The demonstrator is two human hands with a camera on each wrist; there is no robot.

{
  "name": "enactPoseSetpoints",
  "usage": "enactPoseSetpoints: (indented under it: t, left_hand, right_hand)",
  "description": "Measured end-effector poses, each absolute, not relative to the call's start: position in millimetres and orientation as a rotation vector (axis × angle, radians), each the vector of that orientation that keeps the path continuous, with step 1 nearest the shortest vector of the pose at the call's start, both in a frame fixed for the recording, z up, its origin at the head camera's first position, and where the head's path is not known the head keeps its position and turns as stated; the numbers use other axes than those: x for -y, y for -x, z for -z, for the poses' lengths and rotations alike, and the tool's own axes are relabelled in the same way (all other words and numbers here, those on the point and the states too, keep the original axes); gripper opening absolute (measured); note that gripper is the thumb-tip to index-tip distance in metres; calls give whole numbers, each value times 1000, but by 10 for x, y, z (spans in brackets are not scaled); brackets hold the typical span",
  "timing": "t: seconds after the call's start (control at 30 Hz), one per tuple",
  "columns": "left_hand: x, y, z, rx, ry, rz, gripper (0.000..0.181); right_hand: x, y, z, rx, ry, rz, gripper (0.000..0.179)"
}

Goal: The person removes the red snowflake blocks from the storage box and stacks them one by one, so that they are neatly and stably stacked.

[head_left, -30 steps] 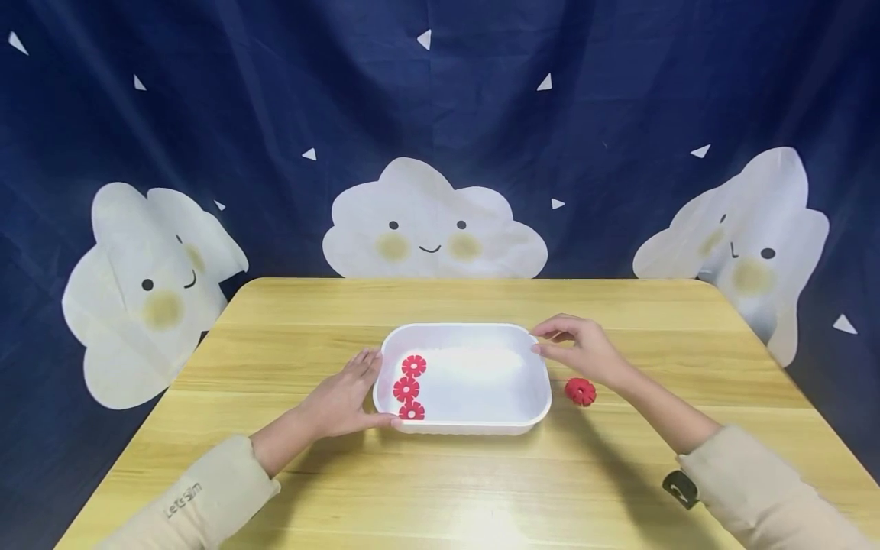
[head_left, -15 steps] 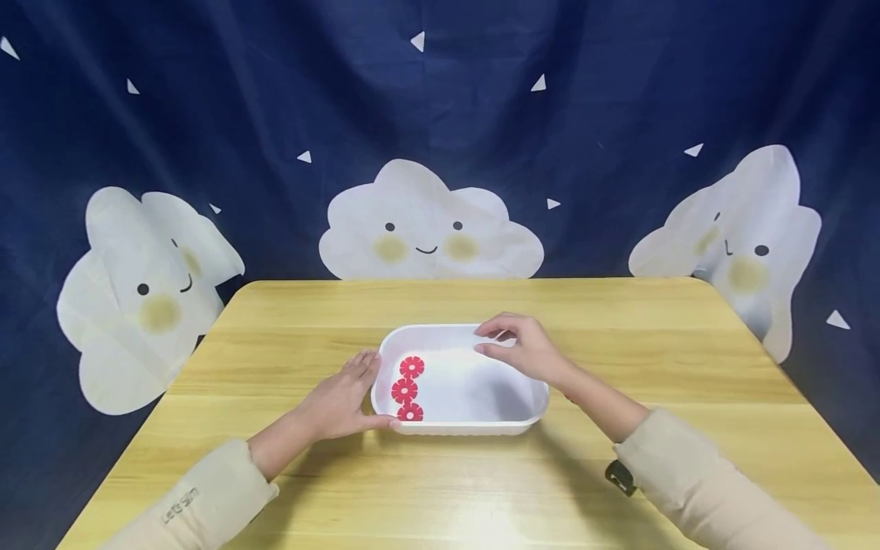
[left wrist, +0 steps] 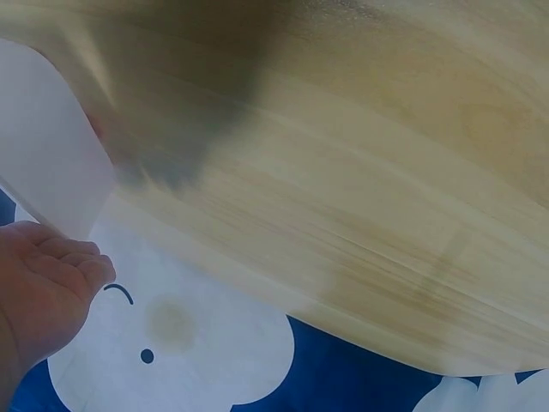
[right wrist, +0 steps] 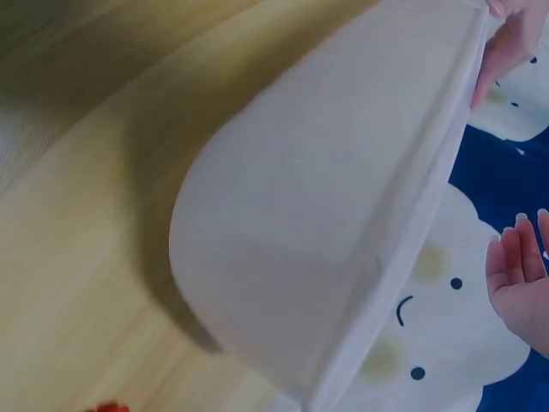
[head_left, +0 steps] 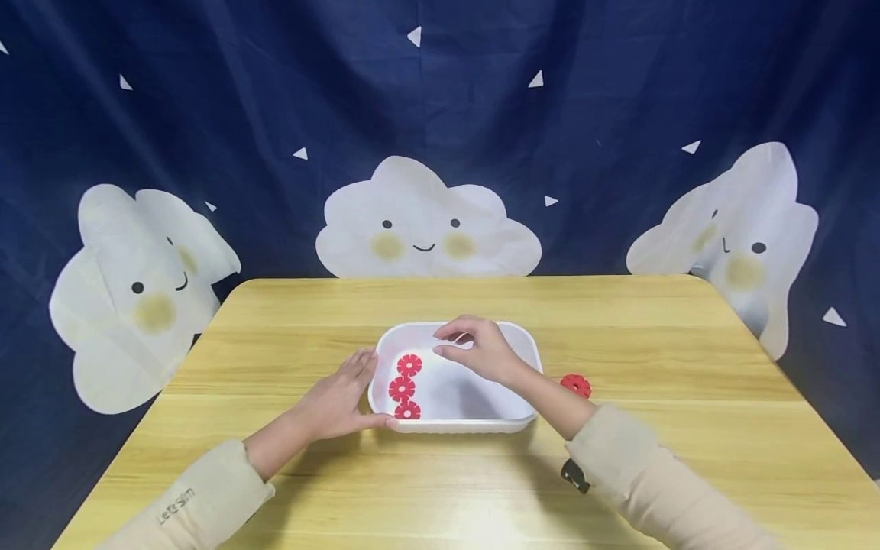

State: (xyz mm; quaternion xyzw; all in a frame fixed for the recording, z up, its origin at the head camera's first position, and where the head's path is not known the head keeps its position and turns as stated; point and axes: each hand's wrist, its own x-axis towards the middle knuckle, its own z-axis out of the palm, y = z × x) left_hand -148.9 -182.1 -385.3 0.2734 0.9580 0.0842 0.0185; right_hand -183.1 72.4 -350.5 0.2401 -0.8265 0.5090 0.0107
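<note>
A white plastic tray lies on the table, its outer wall large in the right wrist view. My left hand rests against its left end, fingers along the side and thumb at the front rim. Red notched flower-shaped discs, three in a row, lie inside along the left. Over the tray's back middle hovers my right hand, thumb and fingers apart with nothing seen between them; its fingers look loose in the right wrist view. Another red disc lies right of the tray, partly hidden by my forearm.
The wooden table has rounded back corners. Behind it hangs a dark blue curtain printed with white clouds and small triangles. A black object shows at my right sleeve.
My right hand has moved left from the tray's right rim to above its middle. The right-hand disc, covered by the forearm half a second ago, shows again. My left hand stays against the tray.
</note>
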Motion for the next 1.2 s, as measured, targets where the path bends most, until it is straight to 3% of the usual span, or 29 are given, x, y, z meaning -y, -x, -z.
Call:
enactPoseSetpoints:
  t: [0.77,1.2]
  left_hand:
    - [1845,1505,3864,-2995,-900,-299,102]
    - [1832,1508,3868,-2986,-876,-305,102]
  right_hand:
    - [-270,1882,4032,2659,-725,-1674,18]
    - [-219,1940,4147,2957,-746,-1393,19]
